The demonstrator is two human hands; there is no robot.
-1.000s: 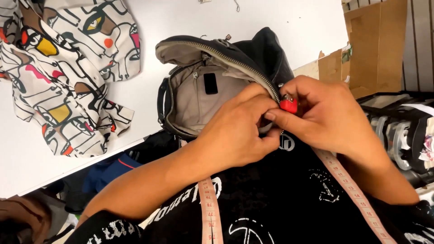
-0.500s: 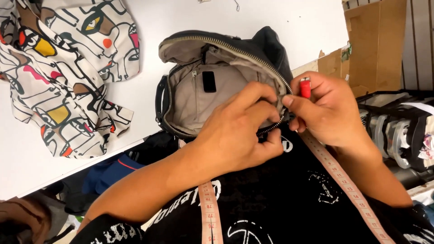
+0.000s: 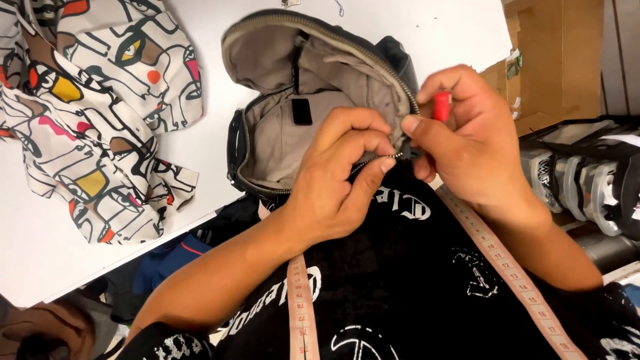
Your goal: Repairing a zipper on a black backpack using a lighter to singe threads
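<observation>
An open black bag point(image 3: 280, 133) with a beige lining and a metal zipper lies at the near edge of a white table point(image 3: 413, 27). My left hand point(image 3: 340, 180) pinches the zipper track at the bag's right rim. Just right of it, my right hand point(image 3: 467, 140) grips the zipper end with thumb and forefinger. A small red object point(image 3: 441, 105), held between the right hand's fingers, sticks up. A pink measuring tape point(image 3: 500, 257) hangs around my neck over a black printed shirt.
A patterned fabric piece point(image 3: 87, 113) with drawn faces lies on the table's left part. Cardboard boxes point(image 3: 560, 60) stand to the right, with wrapped dark items point(image 3: 587, 180) below them. Blue cloth point(image 3: 167, 260) sits under the table edge.
The view has closed in on the bag. Both hands have shifted up along the zipper's right rim, and the red object has risen above the right hand's fingers.
</observation>
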